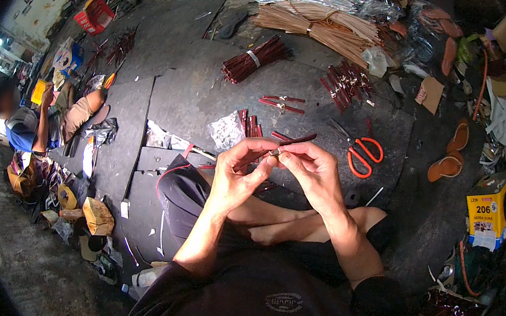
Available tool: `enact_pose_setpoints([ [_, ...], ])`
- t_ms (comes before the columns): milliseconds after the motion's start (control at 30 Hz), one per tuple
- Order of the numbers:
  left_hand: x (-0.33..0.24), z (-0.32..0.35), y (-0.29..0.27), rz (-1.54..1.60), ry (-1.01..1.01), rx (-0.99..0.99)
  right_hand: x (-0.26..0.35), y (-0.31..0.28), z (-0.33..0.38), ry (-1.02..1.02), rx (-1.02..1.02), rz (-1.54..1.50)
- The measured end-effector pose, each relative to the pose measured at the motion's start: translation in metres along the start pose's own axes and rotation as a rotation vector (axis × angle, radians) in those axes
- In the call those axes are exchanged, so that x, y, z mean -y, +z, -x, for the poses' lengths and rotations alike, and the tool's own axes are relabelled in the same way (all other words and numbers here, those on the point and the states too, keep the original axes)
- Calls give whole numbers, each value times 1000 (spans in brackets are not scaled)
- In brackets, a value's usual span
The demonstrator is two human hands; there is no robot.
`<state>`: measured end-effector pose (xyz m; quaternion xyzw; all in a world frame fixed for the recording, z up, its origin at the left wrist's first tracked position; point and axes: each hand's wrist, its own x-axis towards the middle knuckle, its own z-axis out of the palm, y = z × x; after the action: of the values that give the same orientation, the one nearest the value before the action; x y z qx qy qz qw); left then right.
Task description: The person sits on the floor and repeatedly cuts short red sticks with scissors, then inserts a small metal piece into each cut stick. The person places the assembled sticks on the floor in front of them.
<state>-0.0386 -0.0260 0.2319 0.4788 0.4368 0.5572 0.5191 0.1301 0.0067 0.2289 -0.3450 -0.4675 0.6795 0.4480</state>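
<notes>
Thin dark-red leather strap (288, 142) with small metal fitting: pinched at near end by closed left hand (236, 168) and right hand (313, 173); fitting being seated, firm steady squeeze judged needed next. Orange-handled scissors (361, 154) lie right.

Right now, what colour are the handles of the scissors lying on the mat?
Orange: the scissors lie beyond the right hand, seen clearly in the head view.

At the right edge, on the dark floor, a yellow carton (489, 215) with a white-and-blue printed face, standing tilted. Beyond the hands, just left of a few dark red strips, a small clear plastic bag (227, 130), crumpled flat. Far right of the tan strip bundles, a brown cardboard tag (430, 93); at upper left, a red crate (94, 15) and a blue-and-white printed packet (66, 58).
</notes>
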Motion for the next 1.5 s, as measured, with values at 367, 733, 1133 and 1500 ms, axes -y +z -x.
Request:
enact_pose_setpoints([
  [367, -20, 1, -16, -97, -150, 81, 10, -7, -7, -416, 118, 658],
  [733, -13, 2, -11, -44, -138, -79, 11, -5, -4, -416, 53, 683],
  [1133, -3, 5, 1, -186, 19, -126, 4, -1, 0, -425, -31, 650],
  [1500, 9, -1, -10, 179, -235, 16, 17, -25, 0, 53, 225, 197],
])
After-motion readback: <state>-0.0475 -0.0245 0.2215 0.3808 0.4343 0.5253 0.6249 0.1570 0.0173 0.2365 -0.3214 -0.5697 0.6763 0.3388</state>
